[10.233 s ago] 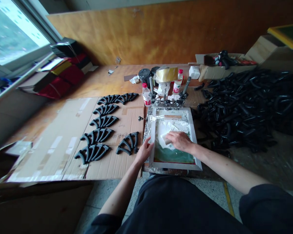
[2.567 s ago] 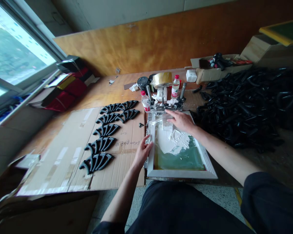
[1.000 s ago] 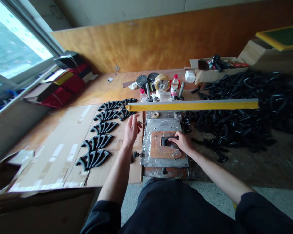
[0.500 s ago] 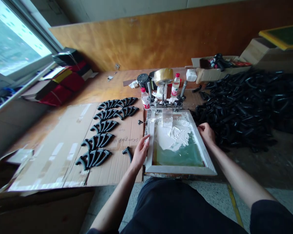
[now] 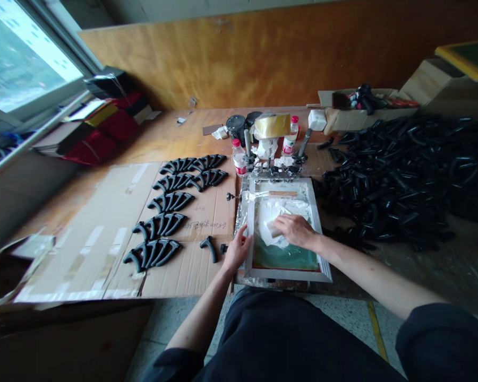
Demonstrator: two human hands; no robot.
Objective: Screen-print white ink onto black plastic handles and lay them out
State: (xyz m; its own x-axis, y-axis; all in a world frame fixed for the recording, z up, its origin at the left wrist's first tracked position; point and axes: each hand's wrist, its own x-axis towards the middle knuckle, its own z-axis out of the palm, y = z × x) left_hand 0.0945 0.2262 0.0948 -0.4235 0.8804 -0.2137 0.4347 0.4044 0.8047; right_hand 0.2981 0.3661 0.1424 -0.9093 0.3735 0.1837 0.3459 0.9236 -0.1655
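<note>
A silk screen in a metal frame lies in front of me, its green mesh partly covered in thick white ink. My right hand is closed round a pale scraper, whose blade is down in the ink near the middle of the mesh. The fingers hide much of the scraper. At the frame's left edge my left hand grips the side, its fingertips along the rim. Just left of it, a single curved black handle lies on cardboard.
Rows of black handles cover the cardboard on the left. A big heap of black handles is at right. Behind the screen stand a clamp, two red-capped bottles and a tape roll.
My right hand has left the frame's right edge and taken hold of the scraper, which has come down from the top of the mesh. The frame now sits lower and flatter.
</note>
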